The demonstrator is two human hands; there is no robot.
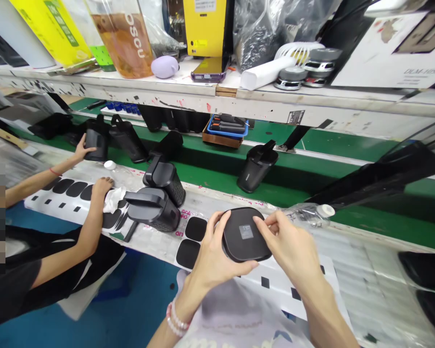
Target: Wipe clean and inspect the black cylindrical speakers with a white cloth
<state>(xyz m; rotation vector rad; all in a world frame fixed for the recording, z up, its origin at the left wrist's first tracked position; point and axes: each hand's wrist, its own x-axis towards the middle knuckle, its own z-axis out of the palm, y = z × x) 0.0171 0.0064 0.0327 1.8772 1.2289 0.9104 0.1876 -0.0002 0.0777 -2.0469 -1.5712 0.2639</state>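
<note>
A black rounded-square unit [239, 244] with a small grey label near the middle of its face is held up in front of me. My left hand [215, 249] wraps round its left side and lower edge, thumb along the bottom. The thumb and fingertips of my right hand [288, 239] are pinched together at the upper right of that face, touching it; anything between them is too small to make out. Beneath my hands lies a white sheet [277, 285] with small black squares. Black rounded pads [188, 253] lie left of my left hand.
Two black handled devices [154, 208] stand left of my hands. Another device [257, 166] leans on the green conveyor [210, 166]. A plastic bottle [308, 213] lies at right. A co-worker's arms [83, 241] reach in from the left. An overhead shelf [188, 94] spans the back.
</note>
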